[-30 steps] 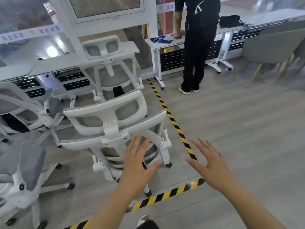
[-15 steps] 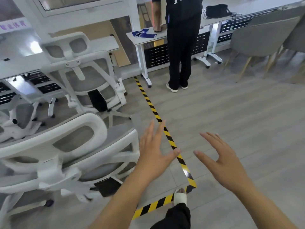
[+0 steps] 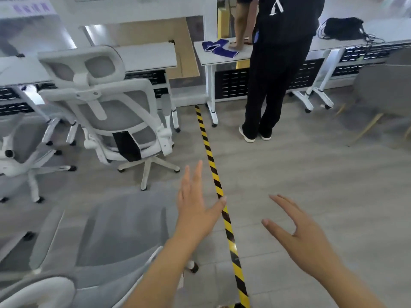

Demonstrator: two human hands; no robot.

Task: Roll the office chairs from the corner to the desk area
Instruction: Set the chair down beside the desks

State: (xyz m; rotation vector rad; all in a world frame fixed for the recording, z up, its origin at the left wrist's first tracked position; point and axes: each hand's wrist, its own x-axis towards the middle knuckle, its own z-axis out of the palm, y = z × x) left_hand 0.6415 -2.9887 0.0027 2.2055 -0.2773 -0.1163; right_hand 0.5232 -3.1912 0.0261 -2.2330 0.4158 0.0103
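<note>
A person in black clothes [image 3: 278,63] stands ahead at a white desk [image 3: 224,60], one hand resting on its top beside a blue cloth [image 3: 219,48]. A black bag [image 3: 342,27] lies on the desks farther right. A grey chair with wooden legs [image 3: 382,90] sits at the far right. Yellow-and-black hazard tape [image 3: 213,172] runs along the grey floor toward the camera, passing between the two hands.

The left hand [image 3: 195,210] and right hand [image 3: 304,241] reach forward, fingers straight and spread, holding nothing.

The nearest office chair [image 3: 106,230], blurred, with grey mesh on a white frame, fills the lower left beside the left forearm; contact cannot be told. A second office chair [image 3: 111,112] stands behind it, with a headrest and a star base on casters. A third office chair [image 3: 20,147] sits at the left edge.
</note>
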